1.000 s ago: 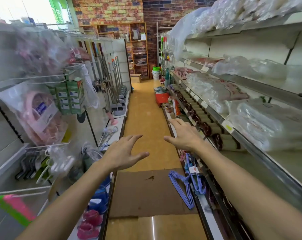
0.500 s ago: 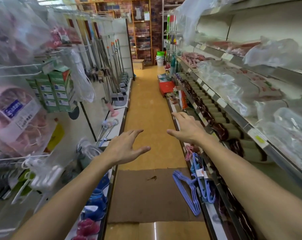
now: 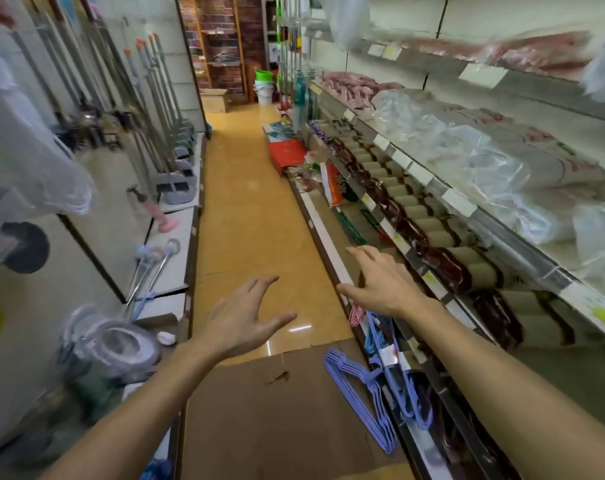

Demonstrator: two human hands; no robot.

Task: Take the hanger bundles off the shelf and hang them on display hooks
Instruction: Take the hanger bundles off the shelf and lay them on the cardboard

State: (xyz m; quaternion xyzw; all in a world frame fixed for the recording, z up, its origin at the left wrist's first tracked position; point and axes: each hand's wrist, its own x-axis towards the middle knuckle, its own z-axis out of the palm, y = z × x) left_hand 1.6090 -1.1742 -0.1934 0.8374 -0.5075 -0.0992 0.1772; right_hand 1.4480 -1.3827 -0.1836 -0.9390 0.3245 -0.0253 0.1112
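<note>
1. While both hands reach out over the aisle, neither grip holds anything: the left hand (image 3: 245, 320) and right hand (image 3: 380, 285) each have fingers spread apart.
2. Purple hangers (image 3: 370, 393) lie bundled at the foot of the right-hand bottom shelf (image 3: 329, 220), partly over the cardboard (image 3: 277, 420) on the floor, with a pink bundle (image 3: 357, 315) just beyond.
3. From the right hand the purple bundle lies toward 6 o'clock, below the wrist; its long axis runs roughly 11 to 5 o'clock.
4. Judging by position, the right hand is nearer and would have to drop back and down.
</note>
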